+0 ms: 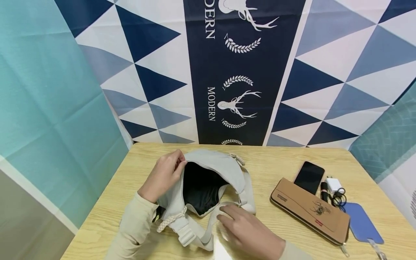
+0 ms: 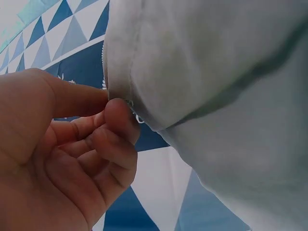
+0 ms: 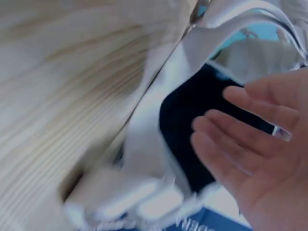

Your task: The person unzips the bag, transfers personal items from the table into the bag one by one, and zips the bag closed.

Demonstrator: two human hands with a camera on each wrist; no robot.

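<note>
A light grey fabric bag (image 1: 211, 159) lies on the table, its zipped mouth gaping to show black lining (image 1: 201, 187). With thumb and index finger, my left hand (image 1: 165, 177) pinches the bag's edge at the upper left of the mouth; the left wrist view shows that pinch beside the zipper teeth. My right hand (image 1: 247, 229) is just below the mouth, over the bag's strap (image 1: 212, 221). Its fingers are relaxed and hold nothing in the right wrist view. A braided zipper pull (image 1: 170, 220) and a pale buckle (image 1: 186, 235) are at the bag's near left.
To the right, a brown zip wallet (image 1: 308, 213) lies on the wooden table (image 1: 266, 162). Around it are a black phone (image 1: 308, 177), a small black tube (image 1: 324, 191), a white charger (image 1: 333, 185), a coiled black cable (image 1: 339, 198) and a blue card holder (image 1: 362, 222). Patterned cloth hangs behind.
</note>
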